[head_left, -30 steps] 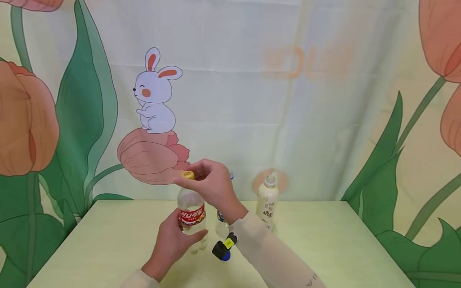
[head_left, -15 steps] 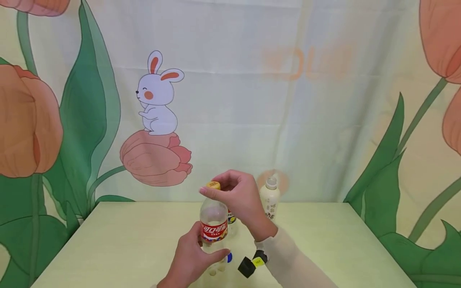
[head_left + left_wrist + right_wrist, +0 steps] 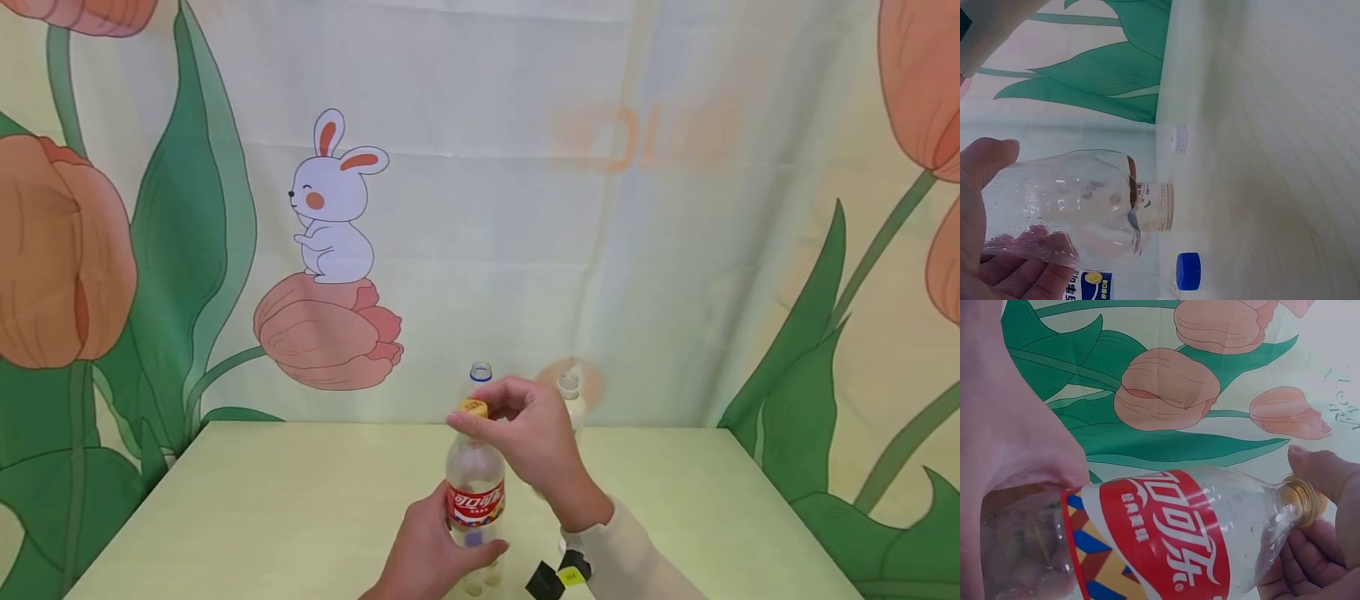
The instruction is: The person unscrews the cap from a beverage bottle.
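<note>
A clear plastic soda bottle (image 3: 476, 462) with a red label (image 3: 1169, 534) stands upright in front of the person. Around its lower part my left hand (image 3: 431, 546) grips, with the thumb across the near side. The yellow cap (image 3: 474, 407) sits at the bottle's mouth, and thumb and fingers of my right hand (image 3: 540, 433) pinch it. In the right wrist view the cap is partly covered by those fingers. Droplets cling to the inside of the bottle. Whether the bottle's base touches the table cannot be told.
Behind the soda bottle is a clear bottle (image 3: 481, 372) with a blue neck ring and no cap. A cream uncapped bottle (image 3: 575, 407) stands to its right, partly behind my right hand. A blue cap (image 3: 1189, 271) and a white cap (image 3: 1179, 139) lie on the pale table (image 3: 300, 500).
Both hands have carried the soda bottle to the right and nearer the person, keeping hold of bottle and cap. The blue-ringed bottle neck now shows behind it.
</note>
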